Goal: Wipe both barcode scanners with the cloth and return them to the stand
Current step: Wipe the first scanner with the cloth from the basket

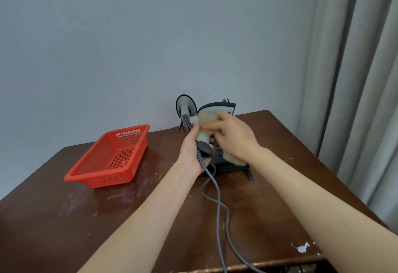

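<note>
Left hand grip: left hand (pixel 193 154) was closed round the lower handle of the held scanner (pixel 202 137), fingers curled behind it, the dark butt end resting in the palm.
Right hand grip: right hand (pixel 234 139) pinched the beige cloth (pixel 207 120) and pressed it against the scanner's neck, just under the head.
Held scanner: grey-white body with dark trim, lifted clear of the table, head up and tilted away from the camera, in front of the stand.
Cloth: fleecy; one part lay over the scanner's neck, and the rest hung below the right hand.
Second scanner: second scanner (pixel 185 107) sat at the left of the stand, head uppermost, handle pointing down.
Stand: black stand (pixel 237 168) stood near the far edge of the table, largely hidden by both hands.
Cables: grey cable (pixel 218 197) ran from the held scanner's butt to the near edge and crossed a second grey cable; that cable's source could not be traced.
Table: dark brown wooden table (pixel 129 219), scuffed, with chipped veneer (pixel 303 248) near the front right.
Basket: red perforated plastic basket (pixel 97 183) lay left of the stand, well apart.
Backdrop: grey-blue wall (pixel 129 36); pale curtain (pixel 355 79) at right.
</note>
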`<act>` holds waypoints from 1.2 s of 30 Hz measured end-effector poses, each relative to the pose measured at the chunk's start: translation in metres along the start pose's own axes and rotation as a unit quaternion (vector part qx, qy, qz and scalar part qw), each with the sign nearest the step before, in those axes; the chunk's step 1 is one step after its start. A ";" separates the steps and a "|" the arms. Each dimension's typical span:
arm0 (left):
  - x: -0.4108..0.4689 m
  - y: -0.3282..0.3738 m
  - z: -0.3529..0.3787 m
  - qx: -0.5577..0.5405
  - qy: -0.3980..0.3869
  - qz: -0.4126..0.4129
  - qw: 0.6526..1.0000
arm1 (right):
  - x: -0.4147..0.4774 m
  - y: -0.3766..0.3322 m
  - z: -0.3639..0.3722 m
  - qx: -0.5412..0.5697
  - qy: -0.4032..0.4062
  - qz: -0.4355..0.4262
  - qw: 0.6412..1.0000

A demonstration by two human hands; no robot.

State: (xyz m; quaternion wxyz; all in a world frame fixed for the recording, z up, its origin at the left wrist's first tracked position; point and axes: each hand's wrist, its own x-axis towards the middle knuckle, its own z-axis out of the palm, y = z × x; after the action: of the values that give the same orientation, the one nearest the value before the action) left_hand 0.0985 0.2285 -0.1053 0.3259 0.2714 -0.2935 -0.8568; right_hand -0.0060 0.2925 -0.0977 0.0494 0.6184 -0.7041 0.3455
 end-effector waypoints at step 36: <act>0.002 -0.017 0.011 0.066 0.095 0.069 0.991 | 0.017 0.004 -0.010 -0.052 0.015 0.047 0.997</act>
State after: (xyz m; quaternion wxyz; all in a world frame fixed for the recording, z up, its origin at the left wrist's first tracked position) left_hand 0.0830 0.2409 -0.1098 0.3918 0.3519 -0.3352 -0.7812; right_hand -0.0172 0.2833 -0.0836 0.0751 0.5757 -0.7488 0.3196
